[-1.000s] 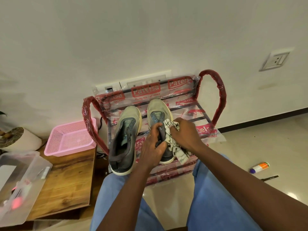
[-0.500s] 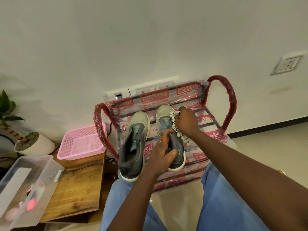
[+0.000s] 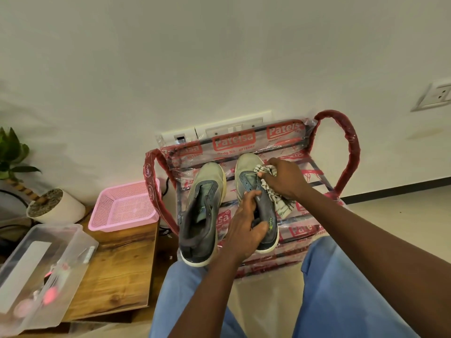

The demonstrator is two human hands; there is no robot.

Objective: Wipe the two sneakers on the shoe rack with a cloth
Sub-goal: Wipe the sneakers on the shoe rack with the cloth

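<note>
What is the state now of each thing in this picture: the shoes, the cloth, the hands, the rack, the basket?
shoe rack: wrapped in printed plastic.
right sneaker: upright on shoe rack, gripped at its opening.
left sneaker: upright on shoe rack, untouched.
left hand: grips right sneaker.
right hand: grips cloth.
cloth: bunched, pressed on right sneaker's toe side.
pink basket: empty.

A left sneaker (image 3: 203, 206) and a right sneaker (image 3: 246, 167), two in all, are being counted on one shoe rack (image 3: 234, 143). One cloth (image 3: 279, 203) is being counted too. At the rack's 9 o'clock, one pink basket (image 3: 122, 208), one clear box (image 3: 36, 264) and one potted plant (image 3: 61, 208) are being counted.
</note>
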